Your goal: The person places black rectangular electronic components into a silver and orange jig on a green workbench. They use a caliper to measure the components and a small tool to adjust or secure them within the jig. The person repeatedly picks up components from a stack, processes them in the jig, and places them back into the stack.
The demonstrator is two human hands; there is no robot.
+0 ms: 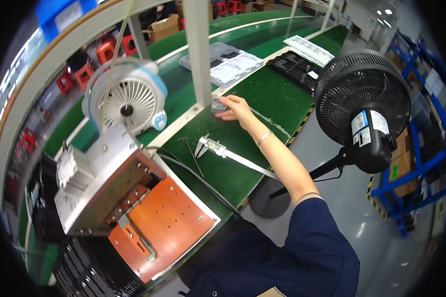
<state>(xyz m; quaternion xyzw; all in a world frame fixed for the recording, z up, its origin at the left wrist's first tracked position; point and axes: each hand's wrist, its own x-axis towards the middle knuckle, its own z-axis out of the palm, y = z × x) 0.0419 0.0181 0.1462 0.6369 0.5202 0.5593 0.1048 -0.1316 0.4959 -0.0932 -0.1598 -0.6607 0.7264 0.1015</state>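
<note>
1. right hand [239, 110] had thumb and fingers pinching a small grey disc [216, 106], beyond the caliper [214, 145].
2. left hand: out of view, couldn't tell its fingers.
3. thin rod [194, 158] lay just left of the caliper, orange-plated machine [176, 205] farther left.

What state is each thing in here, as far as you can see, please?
Right hand: fingers at a grey round object, grip unclear
Caliper: lying on the green bench, jaw opening unclear
L-shaped rod: lying on the bench
Black fan: standing upright, back turned this way
White-and-blue fan: facing this way, spinning or not unclear
Orange plate: mostly bare, slotted bracket on it
</note>
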